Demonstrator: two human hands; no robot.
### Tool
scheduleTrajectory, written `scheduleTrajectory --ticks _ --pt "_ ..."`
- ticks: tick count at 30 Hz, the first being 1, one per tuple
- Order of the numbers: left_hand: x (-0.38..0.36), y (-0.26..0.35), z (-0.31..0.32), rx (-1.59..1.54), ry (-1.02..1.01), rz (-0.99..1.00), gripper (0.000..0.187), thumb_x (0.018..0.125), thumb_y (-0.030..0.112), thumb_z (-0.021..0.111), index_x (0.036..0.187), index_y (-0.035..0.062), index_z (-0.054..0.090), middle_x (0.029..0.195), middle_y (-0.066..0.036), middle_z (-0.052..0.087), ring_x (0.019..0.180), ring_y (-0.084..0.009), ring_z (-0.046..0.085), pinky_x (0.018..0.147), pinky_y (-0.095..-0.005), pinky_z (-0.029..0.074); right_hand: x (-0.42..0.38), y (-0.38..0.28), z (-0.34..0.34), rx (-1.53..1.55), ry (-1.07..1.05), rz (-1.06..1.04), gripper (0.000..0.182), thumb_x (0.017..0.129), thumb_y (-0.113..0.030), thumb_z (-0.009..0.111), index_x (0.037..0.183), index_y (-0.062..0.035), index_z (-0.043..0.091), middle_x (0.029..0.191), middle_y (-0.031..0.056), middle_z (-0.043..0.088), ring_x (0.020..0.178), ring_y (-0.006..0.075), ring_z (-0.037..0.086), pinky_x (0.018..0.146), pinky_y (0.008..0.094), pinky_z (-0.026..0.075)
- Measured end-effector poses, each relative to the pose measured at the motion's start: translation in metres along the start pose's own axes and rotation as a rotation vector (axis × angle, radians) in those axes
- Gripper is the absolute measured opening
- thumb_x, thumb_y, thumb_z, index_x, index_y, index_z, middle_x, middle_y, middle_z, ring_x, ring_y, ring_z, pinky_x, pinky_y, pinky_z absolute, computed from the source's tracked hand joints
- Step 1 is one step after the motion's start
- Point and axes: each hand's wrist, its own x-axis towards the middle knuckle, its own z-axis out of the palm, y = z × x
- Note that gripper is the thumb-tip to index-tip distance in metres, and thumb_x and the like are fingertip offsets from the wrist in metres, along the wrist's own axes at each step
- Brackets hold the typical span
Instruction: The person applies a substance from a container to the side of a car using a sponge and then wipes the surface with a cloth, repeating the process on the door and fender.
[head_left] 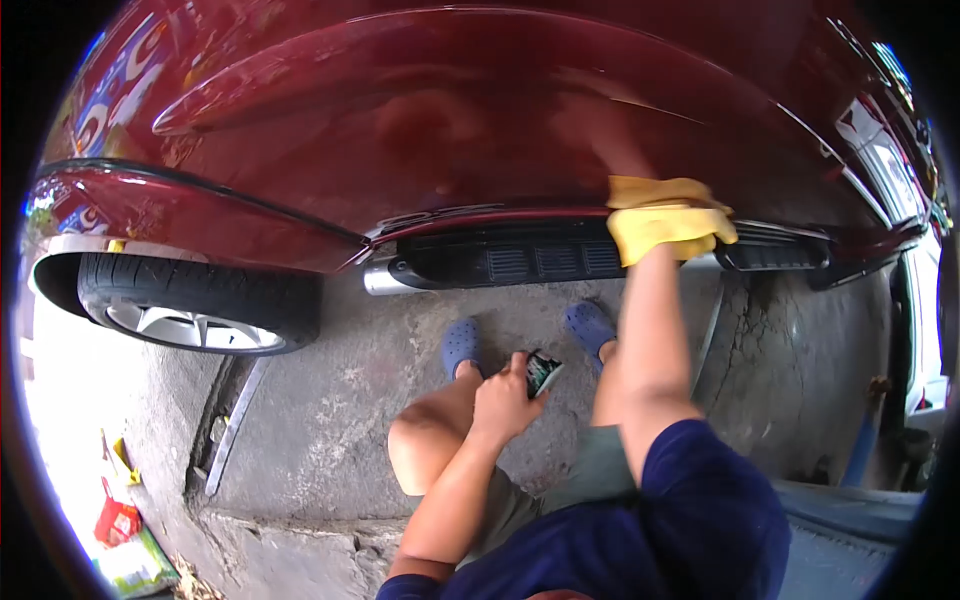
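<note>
My left hand (503, 403) is closed around a small dark container (543, 372) with green and white markings, held low between my knees. What kind of container it is, I cannot tell. Farther up, my right arm reaches out to the dark red car door (450, 150). A yellow cloth (660, 225) lies over my right hand (657, 250), hiding most of the fingers, and is pressed to the lower door just above the side step. The glossy paint reflects the cloth and forearm.
The black side step (520, 262) runs along the car's bottom edge, with a front wheel (200, 300) at left. My feet in blue clogs (461, 345) stand on cracked concrete (340, 430). A red bag (118, 522) lies at lower left; a blue-handled tool (862, 440) stands right.
</note>
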Motion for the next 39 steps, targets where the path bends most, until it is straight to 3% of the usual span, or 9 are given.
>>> scheduleTrajectory --ticks 3,5,8,12,20,24,31,36,39 --pt "0.006 0.006 0.017 0.028 -0.361 0.012 0.063 0.087 0.04 0.076 0.135 0.0042 0.058 0.106 -0.025 0.076 0.095 -0.0433 0.075 0.083 -0.0515 0.06 -0.155 -0.105 0.006 -0.027 -0.296 -0.078 0.054 0.099 -0.048 0.061 0.133 -0.0059 0.058 0.132 0.0169 0.061 0.107 0.0348 0.062 0.095 0.0493 0.048" --pt "-0.003 -0.02 0.117 -0.239 0.139 0.107 0.042 0.097 0.027 0.071 0.133 0.0068 0.064 0.118 -0.018 0.072 0.115 -0.0303 0.068 0.099 -0.0412 0.053 -0.246 -0.153 -0.003 0.063 -0.497 -0.238 0.056 0.099 -0.049 0.059 0.135 -0.0063 0.057 0.134 0.0165 0.06 0.11 0.0341 0.061 0.097 0.0488 0.047" --pt "0.001 -0.012 0.128 -0.217 0.178 0.061 0.042 0.094 0.025 0.074 0.13 0.0059 0.063 0.113 -0.018 0.072 0.11 -0.0298 0.068 0.096 -0.0407 0.054 -0.314 -0.167 -0.014 0.264 -0.687 -0.5 0.058 0.1 -0.051 0.057 0.137 -0.0069 0.054 0.136 0.0159 0.058 0.113 0.0332 0.059 0.1 0.0481 0.046" --pt "0.007 0.008 0.041 0.006 -0.307 0.089 0.066 0.083 0.03 0.082 0.137 0.0043 0.054 0.111 -0.024 0.074 0.1 -0.04 0.075 0.085 -0.0498 0.061 -0.217 -0.096 0.002 0.328 -0.725 -0.421 0.061 0.101 -0.054 0.054 0.141 -0.0078 0.051 0.14 0.0151 0.055 0.117 0.0319 0.057 0.103 0.0472 0.044" --pt "0.004 0.013 0.007 -0.043 -0.129 0.062 0.063 0.082 0.028 0.079 0.132 0.0035 0.051 0.098 -0.024 0.076 0.082 -0.0421 0.076 0.072 -0.0519 0.062 0.068 0.075 -0.013 0.05 -0.02 -0.044 0.067 0.102 -0.059 0.049 0.148 -0.0096 0.045 0.147 0.0135 0.049 0.125 0.0293 0.052 0.11 0.0453 0.04" --pt "0.012 0.021 0.032 -0.012 -0.138 0.132 0.058 0.082 0.027 0.078 0.13 0.0029 0.055 0.099 -0.023 0.076 0.08 -0.0419 0.076 0.07 -0.0516 0.062 -0.053 -0.023 0.005 0.014 -0.134 0.072 0.071 0.103 -0.061 0.046 0.152 -0.0104 0.042 0.151 0.0127 0.046 0.13 0.028 0.05 0.113 0.0444 0.037" --pt "0.016 0.028 0.088 -0.273 -0.213 -0.007 0.047 0.103 0.031 0.064 0.142 0.0067 0.056 0.135 -0.019 0.062 0.124 -0.0261 0.058 0.107 -0.0389 0.047 -0.304 -0.136 -0.039 0.249 -0.73 -0.155 0.076 0.104 -0.066 0.041 0.158 -0.012 0.037 0.158 0.0113 0.041 0.137 0.0257 0.046 0.119 0.0428 0.034" --pt "0.004 0.023 0.042 0.168 -0.187 0.114 0.072 0.088 0.044 0.077 0.139 0.0009 0.049 0.095 -0.026 0.076 0.09 -0.0468 0.075 0.082 -0.0548 0.06 -0.177 0.012 -0.009 0.6 -0.646 0.623 0.08 0.105 -0.069 0.038 0.163 -0.0131 0.033 0.162 0.0103 0.038 0.142 0.0241 0.043 0.124 0.0416 0.031" --pt "-0.002 0.012 0.035 0.065 -0.101 0.042 0.071 0.082 0.045 0.08 0.136 0.0067 0.055 0.099 -0.025 0.077 0.095 -0.0444 0.075 0.089 -0.0532 0.056 -0.024 0.151 -0.029 0.965 -0.331 0.883 0.083 0.106 -0.071 0.036 0.166 -0.0137 0.031 0.165 0.0097 0.035 0.146 0.0231 0.041 0.126 0.0409 0.03"
